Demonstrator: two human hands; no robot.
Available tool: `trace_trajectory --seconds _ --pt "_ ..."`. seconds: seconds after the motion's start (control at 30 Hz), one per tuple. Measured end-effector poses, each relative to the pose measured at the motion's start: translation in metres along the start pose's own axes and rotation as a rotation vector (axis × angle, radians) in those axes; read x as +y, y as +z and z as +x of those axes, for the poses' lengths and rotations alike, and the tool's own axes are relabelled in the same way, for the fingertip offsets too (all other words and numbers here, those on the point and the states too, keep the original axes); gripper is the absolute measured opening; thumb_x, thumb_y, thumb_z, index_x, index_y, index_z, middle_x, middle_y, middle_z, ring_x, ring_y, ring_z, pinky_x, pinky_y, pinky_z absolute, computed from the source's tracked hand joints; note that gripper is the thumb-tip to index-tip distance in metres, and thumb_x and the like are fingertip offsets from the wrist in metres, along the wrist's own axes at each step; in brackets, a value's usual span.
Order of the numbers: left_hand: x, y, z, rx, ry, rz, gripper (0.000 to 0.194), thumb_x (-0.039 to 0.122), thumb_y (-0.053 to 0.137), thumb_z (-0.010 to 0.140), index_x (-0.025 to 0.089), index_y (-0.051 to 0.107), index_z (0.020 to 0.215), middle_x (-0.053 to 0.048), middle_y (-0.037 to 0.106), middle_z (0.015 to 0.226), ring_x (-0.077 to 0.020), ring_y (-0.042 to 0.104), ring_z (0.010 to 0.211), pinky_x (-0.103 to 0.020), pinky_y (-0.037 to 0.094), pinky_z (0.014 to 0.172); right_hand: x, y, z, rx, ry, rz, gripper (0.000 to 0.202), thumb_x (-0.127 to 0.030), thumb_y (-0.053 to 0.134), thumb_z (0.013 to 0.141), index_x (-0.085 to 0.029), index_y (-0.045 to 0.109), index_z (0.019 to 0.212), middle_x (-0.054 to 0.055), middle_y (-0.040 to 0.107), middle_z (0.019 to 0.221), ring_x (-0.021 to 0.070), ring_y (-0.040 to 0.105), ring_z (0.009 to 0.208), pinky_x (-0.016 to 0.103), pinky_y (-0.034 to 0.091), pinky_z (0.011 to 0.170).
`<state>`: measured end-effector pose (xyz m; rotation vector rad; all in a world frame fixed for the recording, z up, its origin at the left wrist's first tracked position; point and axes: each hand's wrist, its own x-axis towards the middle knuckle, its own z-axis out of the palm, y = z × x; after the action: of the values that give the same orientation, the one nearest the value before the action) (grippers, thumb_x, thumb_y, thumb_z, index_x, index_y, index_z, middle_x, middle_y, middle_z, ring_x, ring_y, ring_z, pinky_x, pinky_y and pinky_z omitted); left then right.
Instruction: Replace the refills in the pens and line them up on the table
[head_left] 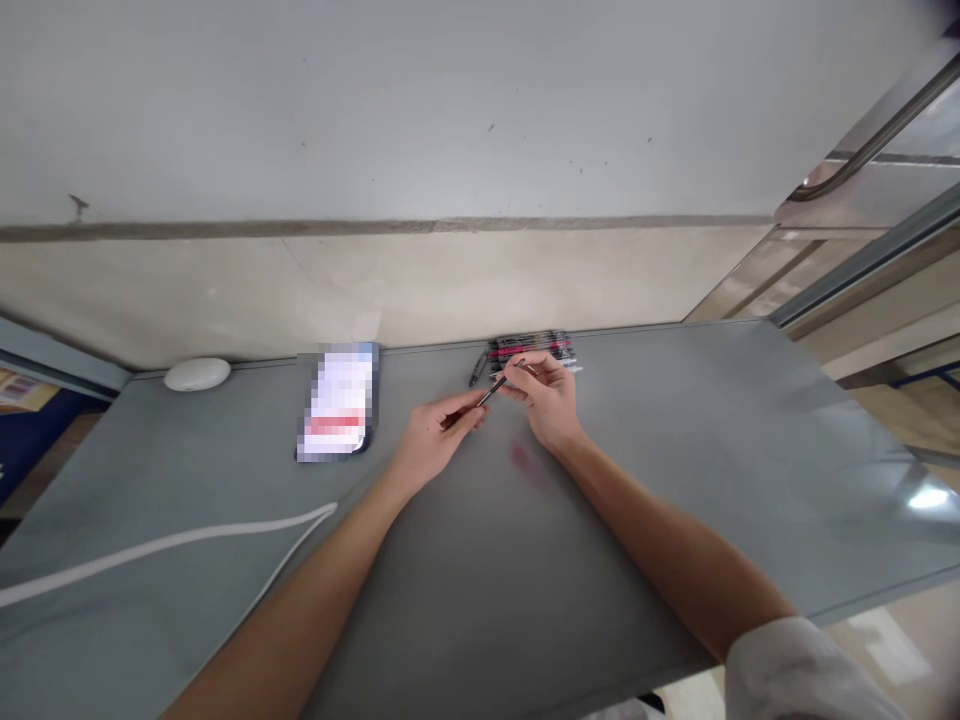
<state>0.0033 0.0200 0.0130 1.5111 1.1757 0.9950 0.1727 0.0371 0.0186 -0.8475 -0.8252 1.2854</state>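
Note:
A slim dark pen (pixel 493 391) is held slantwise between my two hands, above the grey tabletop. My left hand (pixel 439 437) is closed around its lower left end. At the upper right end, the fingers of my right hand (pixel 550 395) pinch it, and they hide part of that end. Just behind my right hand lies a row of several pens (pixel 532 343), mostly dark with some red, partly covered by the fingers. One black pen (pixel 478 369) lies at an angle at the left of that row.
A phone (pixel 337 405) with a lit, blurred screen lies to the left. Farther left sits a white rounded object (pixel 197 374) by the wall. A white cable (pixel 172 542) crosses the left of the grey table (pixel 697 440). A pale wall (pixel 465 280) borders the back edge.

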Motion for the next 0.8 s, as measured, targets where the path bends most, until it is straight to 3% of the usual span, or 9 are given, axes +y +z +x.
trace_trajectory --seconds 0.3,0.5,0.6,0.8 --pt "-0.003 0.001 0.0 0.051 0.074 0.063 0.025 0.033 0.068 0.082 0.027 0.075 0.104 -0.001 0.076 0.08 -0.0198 0.069 0.072 -0.033 0.055 0.076 0.001 0.002 0.001 -0.005 0.0 0.007 0.022 -0.031 0.081 0.064 -0.024 0.064 0.076 -0.003 0.065 0.085 0.011 0.062 0.076 0.028 0.059 0.069" --pt "0.0 -0.004 0.0 0.118 -0.045 -0.065 0.028 0.036 0.07 0.08 0.024 0.074 0.105 -0.003 0.076 0.087 -0.02 0.07 0.078 -0.034 0.054 0.083 -0.012 -0.006 0.011 -0.173 0.071 -0.135 0.024 -0.035 0.079 0.068 -0.025 0.07 0.088 -0.001 0.069 0.092 0.0127 0.065 0.084 0.033 0.057 0.083" --pt "-0.001 -0.008 0.002 0.14 -0.104 -0.176 0.034 0.04 0.071 0.08 0.021 0.073 0.108 -0.005 0.076 0.092 -0.0187 0.068 0.078 -0.032 0.052 0.08 -0.018 -0.012 0.018 -0.277 0.004 -0.341 0.026 -0.035 0.076 0.071 -0.025 0.071 0.094 0.001 0.071 0.098 0.0156 0.067 0.094 0.034 0.054 0.089" --pt "-0.007 -0.012 0.008 0.169 -0.107 -0.493 0.028 0.034 0.075 0.078 0.02 0.074 0.102 -0.004 0.074 0.088 -0.0134 0.064 0.074 -0.028 0.049 0.076 -0.028 -0.006 0.039 -0.566 -0.35 -1.021 0.023 -0.026 0.062 0.083 -0.026 0.07 0.104 0.001 0.071 0.112 0.0172 0.066 0.101 0.031 0.051 0.089"
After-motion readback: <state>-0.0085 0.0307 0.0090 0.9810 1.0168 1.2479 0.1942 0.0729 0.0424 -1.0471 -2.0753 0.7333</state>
